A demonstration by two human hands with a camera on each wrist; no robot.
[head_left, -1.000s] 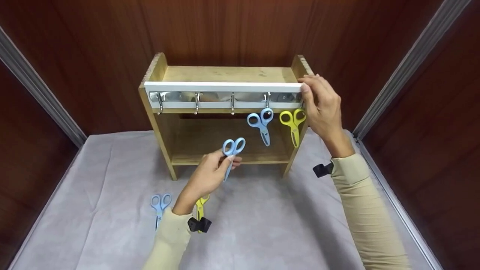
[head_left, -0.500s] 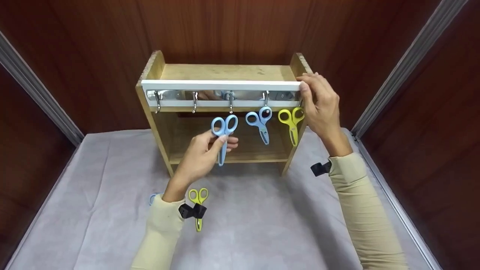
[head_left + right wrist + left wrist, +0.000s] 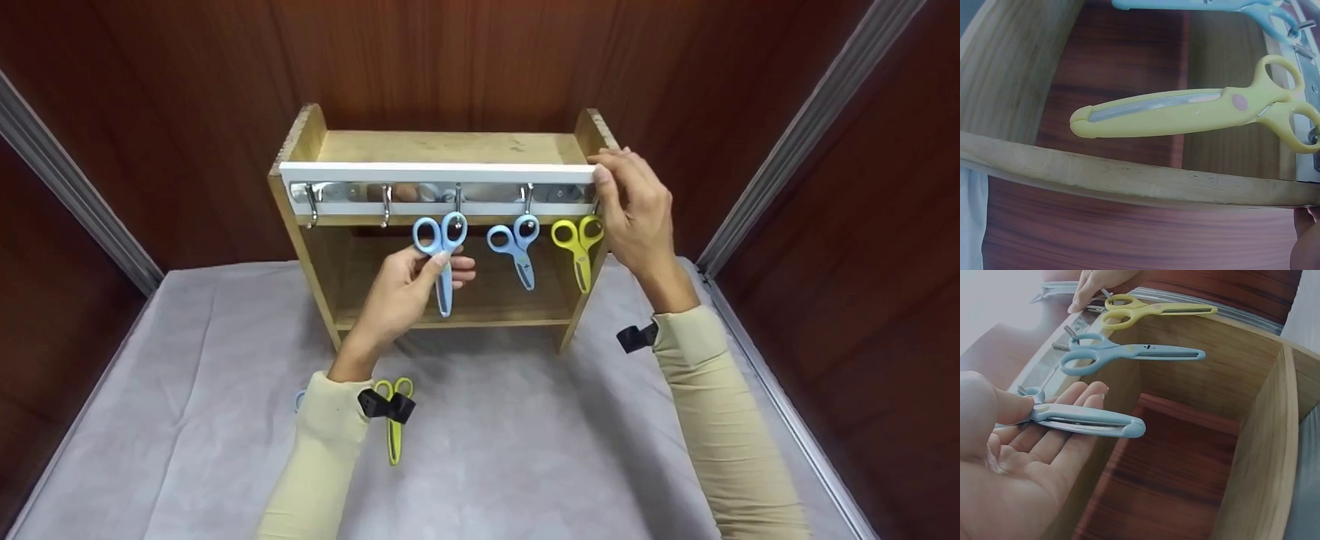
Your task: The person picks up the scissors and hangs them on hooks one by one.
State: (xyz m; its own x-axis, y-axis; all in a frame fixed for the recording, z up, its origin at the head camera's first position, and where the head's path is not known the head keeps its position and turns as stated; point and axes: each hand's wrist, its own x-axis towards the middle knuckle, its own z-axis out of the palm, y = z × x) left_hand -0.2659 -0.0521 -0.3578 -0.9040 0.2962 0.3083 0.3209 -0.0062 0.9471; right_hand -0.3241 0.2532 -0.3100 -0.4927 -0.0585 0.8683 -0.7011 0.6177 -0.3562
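My left hand (image 3: 397,289) pinches light blue scissors (image 3: 445,289) between thumb and fingers, blades pointing down. Their right finger ring is at the middle hook (image 3: 458,196), and the hook's tip shows within that ring. In the left wrist view, the thumb presses these scissors (image 3: 1092,421) against the extended fingers. My right hand (image 3: 641,210) grips the right end of the white hook rail (image 3: 442,172), thumb in front. A second blue pair of scissors (image 3: 526,270) hangs from the hook to the right. Yellow scissors (image 3: 582,266) hang at the far right, beside the right hand.
The rail fronts a wooden shelf unit (image 3: 450,325) on a grey cloth (image 3: 510,450). Left of the held scissors, two hooks carry nothing. More yellow scissors (image 3: 394,442) lie on the cloth, partly behind the left wrist's black strap. A blue ring (image 3: 299,400) peeks past the sleeve.
The left hand has lifted the blue scissors up and slightly left, from below the rail to the middle hook. The right hand has stayed at the rail's end.
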